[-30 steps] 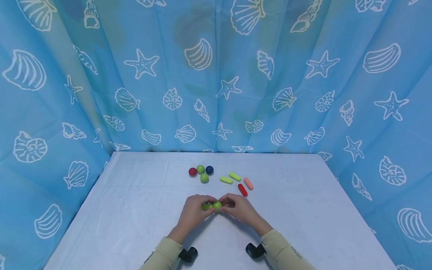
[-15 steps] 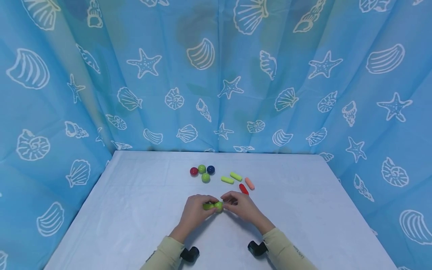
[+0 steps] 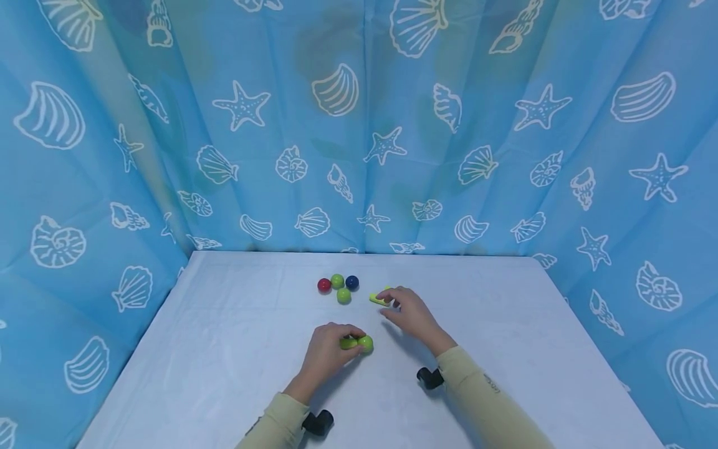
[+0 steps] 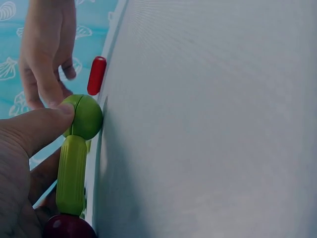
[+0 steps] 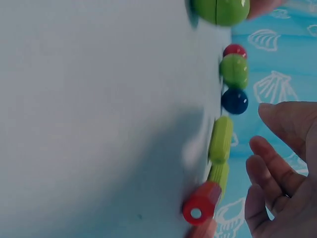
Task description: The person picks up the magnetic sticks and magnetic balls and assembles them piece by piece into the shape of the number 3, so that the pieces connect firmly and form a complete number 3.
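Observation:
My left hand (image 3: 330,349) grips a toy assembly: a green ball (image 4: 88,119) joined to a ribbed yellow-green rod (image 4: 71,176), with a dark red ball (image 4: 68,228) at the rod's other end. In the left wrist view the thumb lies on the green ball. My right hand (image 3: 414,312), fingers parted and loosely bent, reaches over the loose rods and holds nothing. Near its fingertips lies a yellow-green rod (image 3: 379,300). The right wrist view shows a red rod (image 5: 200,204) with a hole in its end, a second yellow-green rod (image 5: 219,176) and a salmon rod (image 5: 203,229).
Left of the rods, a cluster on the white table (image 3: 235,374) holds a red ball (image 3: 324,285), a blue ball (image 3: 352,283), a back green ball (image 3: 337,280) and a front green ball (image 3: 344,296). A blue shell-print curtain (image 3: 359,156) surrounds the table.
My right hand has left the green ball and moved forward and right to the loose rods, now covering the red and salmon ones in the head view. My left hand keeps its grip.

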Tool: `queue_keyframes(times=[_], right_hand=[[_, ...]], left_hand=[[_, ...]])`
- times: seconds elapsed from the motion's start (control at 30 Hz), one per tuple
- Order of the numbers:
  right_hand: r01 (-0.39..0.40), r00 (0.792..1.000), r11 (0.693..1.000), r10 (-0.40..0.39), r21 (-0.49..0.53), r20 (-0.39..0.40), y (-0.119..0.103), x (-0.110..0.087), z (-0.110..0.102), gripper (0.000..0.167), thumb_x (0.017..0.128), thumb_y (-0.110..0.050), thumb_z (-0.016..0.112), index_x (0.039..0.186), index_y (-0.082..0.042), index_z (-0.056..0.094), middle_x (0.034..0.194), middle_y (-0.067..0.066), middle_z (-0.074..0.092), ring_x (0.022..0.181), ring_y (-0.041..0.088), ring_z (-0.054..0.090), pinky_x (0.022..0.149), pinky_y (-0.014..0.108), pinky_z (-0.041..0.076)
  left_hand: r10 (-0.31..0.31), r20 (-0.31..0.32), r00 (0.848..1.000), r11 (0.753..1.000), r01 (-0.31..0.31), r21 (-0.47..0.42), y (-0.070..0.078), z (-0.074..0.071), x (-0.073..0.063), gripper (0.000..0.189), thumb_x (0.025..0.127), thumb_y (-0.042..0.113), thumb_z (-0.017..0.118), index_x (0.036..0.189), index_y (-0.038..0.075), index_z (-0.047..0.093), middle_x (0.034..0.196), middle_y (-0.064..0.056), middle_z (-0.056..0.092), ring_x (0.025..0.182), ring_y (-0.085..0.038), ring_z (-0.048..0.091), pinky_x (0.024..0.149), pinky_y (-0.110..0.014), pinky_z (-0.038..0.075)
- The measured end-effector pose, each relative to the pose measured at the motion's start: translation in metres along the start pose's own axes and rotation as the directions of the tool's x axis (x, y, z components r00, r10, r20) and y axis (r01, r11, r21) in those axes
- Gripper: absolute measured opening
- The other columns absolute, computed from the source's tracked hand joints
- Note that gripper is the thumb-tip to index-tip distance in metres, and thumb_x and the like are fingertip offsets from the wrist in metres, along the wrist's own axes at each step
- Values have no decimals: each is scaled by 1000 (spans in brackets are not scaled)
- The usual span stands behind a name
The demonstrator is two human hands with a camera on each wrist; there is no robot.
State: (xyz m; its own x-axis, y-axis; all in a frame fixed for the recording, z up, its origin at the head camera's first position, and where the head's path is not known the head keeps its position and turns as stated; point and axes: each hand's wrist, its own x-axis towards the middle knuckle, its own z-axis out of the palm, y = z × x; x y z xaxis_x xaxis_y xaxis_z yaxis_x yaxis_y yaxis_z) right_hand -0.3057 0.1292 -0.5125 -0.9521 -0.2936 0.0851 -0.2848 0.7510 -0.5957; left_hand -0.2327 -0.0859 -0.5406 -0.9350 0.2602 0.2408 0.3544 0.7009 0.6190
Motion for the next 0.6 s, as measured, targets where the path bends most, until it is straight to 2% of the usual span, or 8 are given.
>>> queue_keyframes(times=[0.23, 0.6], right_hand=[[-53, 998, 990, 54, -130, 8, 6, 22, -2, 30, 93, -24, 76, 123, -27, 71, 112, 0, 68, 106, 22, 59, 91, 42, 52], [-90, 994, 978, 100, -187, 41, 10, 35, 4, 31, 94, -24, 74, 125, -27, 71, 112, 1, 72, 109, 25, 59, 98, 47, 48]], left_hand=[[-24, 17, 1000, 1000, 25, -10, -3, 1, 1, 24, 85, 33, 83, 108, 27, 78, 101, 15, 74, 92, -8, 61, 86, -37, 47], [-27, 5, 1000, 1000, 27, -12, -4, 3, 1, 23, 85, 35, 83, 107, 28, 78, 98, 17, 73, 89, -6, 59, 82, -33, 47]])
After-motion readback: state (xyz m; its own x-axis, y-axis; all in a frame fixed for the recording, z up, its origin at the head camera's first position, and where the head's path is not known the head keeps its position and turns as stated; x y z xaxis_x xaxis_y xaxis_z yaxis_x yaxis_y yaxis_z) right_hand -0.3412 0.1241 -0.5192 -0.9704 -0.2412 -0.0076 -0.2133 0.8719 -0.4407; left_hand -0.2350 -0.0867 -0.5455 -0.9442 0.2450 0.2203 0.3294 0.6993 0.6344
